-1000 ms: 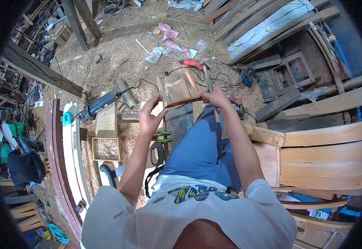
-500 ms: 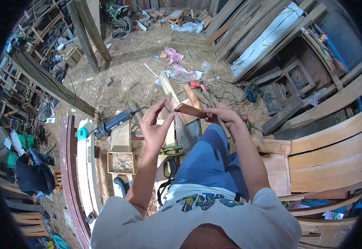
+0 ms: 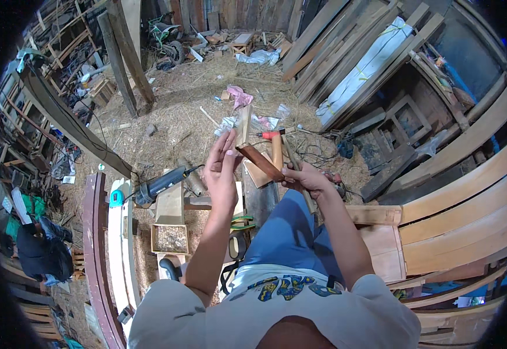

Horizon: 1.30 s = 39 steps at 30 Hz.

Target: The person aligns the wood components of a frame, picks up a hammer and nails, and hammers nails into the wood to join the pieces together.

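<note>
Brown wood strip [image 3: 260,163] held up between both hands

Right hand [image 3: 307,178] grips one end, left hand [image 3: 221,168] lies open against the other — it could slip onto the sawdust floor [image 3: 172,116].

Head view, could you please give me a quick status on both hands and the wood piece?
Left hand flat against upper end of the brown wood strip. Right hand gripping its lower end. Strip held tilted above the lap. Nothing between the hands.

Both forearms rise from the lower edge; the left hand [image 3: 221,168] is flat with straight fingers, the right hand [image 3: 307,177] is curled closed.
</note>
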Tool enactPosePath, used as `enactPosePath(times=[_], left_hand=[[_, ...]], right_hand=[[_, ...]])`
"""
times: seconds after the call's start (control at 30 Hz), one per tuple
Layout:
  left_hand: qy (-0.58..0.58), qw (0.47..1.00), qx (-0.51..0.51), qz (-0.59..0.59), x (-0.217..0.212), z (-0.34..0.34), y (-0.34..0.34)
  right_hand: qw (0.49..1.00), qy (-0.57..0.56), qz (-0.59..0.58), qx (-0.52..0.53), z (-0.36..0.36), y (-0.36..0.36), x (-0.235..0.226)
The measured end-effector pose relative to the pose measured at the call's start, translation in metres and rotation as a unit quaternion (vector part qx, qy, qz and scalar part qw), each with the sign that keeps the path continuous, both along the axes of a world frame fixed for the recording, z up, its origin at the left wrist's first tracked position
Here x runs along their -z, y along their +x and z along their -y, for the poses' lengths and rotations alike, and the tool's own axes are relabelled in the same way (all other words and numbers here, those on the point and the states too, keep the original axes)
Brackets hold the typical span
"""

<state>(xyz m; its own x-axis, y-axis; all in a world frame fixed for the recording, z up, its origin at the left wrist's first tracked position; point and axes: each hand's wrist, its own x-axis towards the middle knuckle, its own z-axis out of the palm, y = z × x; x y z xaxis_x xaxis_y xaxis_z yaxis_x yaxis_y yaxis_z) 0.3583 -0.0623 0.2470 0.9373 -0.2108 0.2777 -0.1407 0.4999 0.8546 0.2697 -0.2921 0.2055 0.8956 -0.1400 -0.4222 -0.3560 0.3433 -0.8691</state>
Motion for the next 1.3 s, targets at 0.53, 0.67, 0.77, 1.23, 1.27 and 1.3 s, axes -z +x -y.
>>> enactPosePath(times=[0.53, 0.67, 0.77, 1.23, 1.27, 1.3], left_hand=[[-0.022, 0.999, 0.029, 0.023, -0.008, 0.024, -0.008], [0.065, 0.994, 0.023, 0.080, 0.003, 0.030, 0.001], [0.151, 0.981, 0.046, 0.112, 0.001, 0.039, 0.003], [0.305, 0.945, 0.033, 0.111, -0.009, 0.068, -0.002], [0.309, 0.944, 0.030, 0.111, -0.008, 0.070, -0.002], [0.313, 0.943, 0.026, 0.111, -0.007, 0.071, -0.001]], right_hand=[[0.985, -0.163, 0.000, 0.062, -0.015, 0.004, 0.002], [0.986, -0.119, 0.048, 0.109, -0.013, 0.009, -0.044], [0.974, -0.157, 0.104, 0.126, -0.014, 0.015, -0.070], [0.947, -0.187, 0.252, 0.068, -0.010, 0.058, -0.084], [0.947, -0.187, 0.251, 0.068, -0.009, 0.057, -0.083], [0.944, -0.195, 0.257, 0.074, -0.009, 0.057, -0.083]])
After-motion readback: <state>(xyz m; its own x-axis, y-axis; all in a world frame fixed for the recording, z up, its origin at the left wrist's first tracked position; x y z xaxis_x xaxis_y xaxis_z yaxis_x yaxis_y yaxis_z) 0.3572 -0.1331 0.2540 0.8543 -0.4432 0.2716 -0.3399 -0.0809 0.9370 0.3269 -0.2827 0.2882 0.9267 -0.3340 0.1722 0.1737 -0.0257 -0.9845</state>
